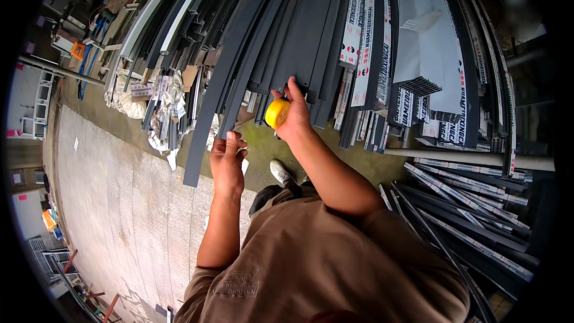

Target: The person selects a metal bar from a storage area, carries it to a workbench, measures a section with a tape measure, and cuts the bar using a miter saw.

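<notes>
My right hand (294, 115) grips a yellow tape measure (277, 112) against the ends of a stack of long dark grey metal profiles (281, 30) that run up and away from me. My left hand (228, 158) sits lower and to the left, fingers curled together just under the end of one grey profile (206, 125), touching or nearly touching it. Whether it grips anything I cannot make out.
More profiles wrapped in white printed film (365, 36) lie to the right, and another bundle (466, 203) at lower right. Crumpled wrapping (164, 107) lies on the left. A patterned concrete floor (119, 203) spreads below left. My shoe (280, 172) stands near the stack.
</notes>
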`<state>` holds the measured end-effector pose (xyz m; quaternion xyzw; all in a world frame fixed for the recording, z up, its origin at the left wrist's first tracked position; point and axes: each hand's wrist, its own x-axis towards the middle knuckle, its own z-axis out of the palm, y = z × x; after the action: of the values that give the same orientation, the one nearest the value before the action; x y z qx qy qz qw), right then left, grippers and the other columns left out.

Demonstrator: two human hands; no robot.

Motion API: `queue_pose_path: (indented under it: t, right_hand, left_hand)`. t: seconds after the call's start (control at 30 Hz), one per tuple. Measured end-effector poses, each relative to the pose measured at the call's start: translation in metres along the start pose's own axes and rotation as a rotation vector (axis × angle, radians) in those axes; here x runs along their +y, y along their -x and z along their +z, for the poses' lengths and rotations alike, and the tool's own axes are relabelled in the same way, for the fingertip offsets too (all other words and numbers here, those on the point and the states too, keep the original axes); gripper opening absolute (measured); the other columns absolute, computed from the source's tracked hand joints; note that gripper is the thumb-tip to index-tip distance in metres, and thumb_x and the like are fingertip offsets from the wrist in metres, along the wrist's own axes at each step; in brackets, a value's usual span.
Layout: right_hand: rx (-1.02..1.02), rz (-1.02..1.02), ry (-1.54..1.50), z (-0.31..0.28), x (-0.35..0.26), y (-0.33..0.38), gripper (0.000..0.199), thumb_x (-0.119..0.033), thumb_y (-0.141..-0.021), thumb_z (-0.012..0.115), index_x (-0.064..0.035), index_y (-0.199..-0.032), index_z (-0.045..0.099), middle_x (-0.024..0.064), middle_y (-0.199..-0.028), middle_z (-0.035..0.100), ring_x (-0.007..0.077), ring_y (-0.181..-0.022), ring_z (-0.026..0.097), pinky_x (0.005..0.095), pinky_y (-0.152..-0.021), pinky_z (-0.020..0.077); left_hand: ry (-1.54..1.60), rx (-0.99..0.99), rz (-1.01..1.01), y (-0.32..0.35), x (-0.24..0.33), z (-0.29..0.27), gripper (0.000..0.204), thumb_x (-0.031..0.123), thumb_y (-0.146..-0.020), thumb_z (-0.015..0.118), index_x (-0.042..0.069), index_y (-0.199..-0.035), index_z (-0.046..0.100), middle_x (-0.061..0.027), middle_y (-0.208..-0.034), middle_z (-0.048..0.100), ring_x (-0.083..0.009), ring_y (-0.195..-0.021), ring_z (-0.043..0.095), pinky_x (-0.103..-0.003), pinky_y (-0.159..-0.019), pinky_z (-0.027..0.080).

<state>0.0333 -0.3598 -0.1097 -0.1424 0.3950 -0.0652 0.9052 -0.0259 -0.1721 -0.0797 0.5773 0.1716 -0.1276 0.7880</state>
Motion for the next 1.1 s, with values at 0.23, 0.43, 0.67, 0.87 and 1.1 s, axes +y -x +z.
queue_pose_path:
  t: [0.23,0.43,0.67,0.87,1.1]
  right_hand:
    - [0.094,-0.050,-0.008,0.011,0.002,-0.021,0.049,-0.046,-0.088,0.094,-0.0163,-0.121,0.074,0.0005,-0.107,0.075,0.0199,-0.081,0.072,0.0402,-0.072,0.0605]
    - [-0.044,-0.002,-0.079,0.002,0.000,-0.021,0.034,-0.042,-0.092,0.091,-0.0186,-0.111,0.075,-0.0041,-0.101,0.075,0.0170,-0.083,0.071,0.0378,-0.073,0.0588]
    - [-0.061,0.036,-0.125,-0.007,0.004,0.001,0.032,-0.038,-0.085,0.097,-0.0206,-0.092,0.072,-0.0052,-0.089,0.069,0.0116,-0.079,0.063,0.0324,-0.068,0.0564]
    - [-0.155,0.224,-0.020,-0.036,0.010,0.042,0.042,-0.045,-0.091,0.092,-0.0196,-0.080,0.060,-0.0032,-0.072,0.060,0.0174,-0.061,0.065,0.0355,-0.055,0.0477]
    - [-0.402,0.377,0.165,-0.061,0.012,0.105,0.055,-0.050,-0.112,0.064,-0.0007,-0.135,0.070,-0.0012,-0.072,0.059,0.0109,-0.063,0.058,0.0295,-0.060,0.0465]
  left_hand:
    - [-0.005,-0.007,-0.021,-0.002,0.000,-0.005,0.029,0.040,-0.110,0.072,0.012,-0.110,0.067,0.0008,-0.096,0.070,-0.0083,-0.087,0.064,-0.027,-0.079,0.050]
    - [-0.011,-0.027,-0.008,-0.003,-0.001,-0.007,0.028,0.039,-0.110,0.071,0.012,-0.111,0.066,0.0008,-0.098,0.070,-0.0082,-0.086,0.064,-0.027,-0.077,0.050]
    - [0.003,-0.057,-0.003,-0.006,-0.003,-0.009,0.031,0.041,-0.108,0.075,0.011,-0.113,0.067,0.0015,-0.100,0.069,-0.0084,-0.089,0.063,-0.027,-0.076,0.049]
    - [0.007,-0.049,0.011,-0.005,-0.003,-0.012,0.033,0.041,-0.108,0.075,0.010,-0.112,0.067,0.0004,-0.097,0.069,-0.0089,-0.087,0.063,-0.026,-0.077,0.049]
    - [-0.027,-0.070,0.042,-0.008,-0.004,-0.015,0.029,0.037,-0.110,0.073,0.009,-0.111,0.067,0.0000,-0.094,0.069,-0.0089,-0.085,0.063,-0.026,-0.077,0.050]
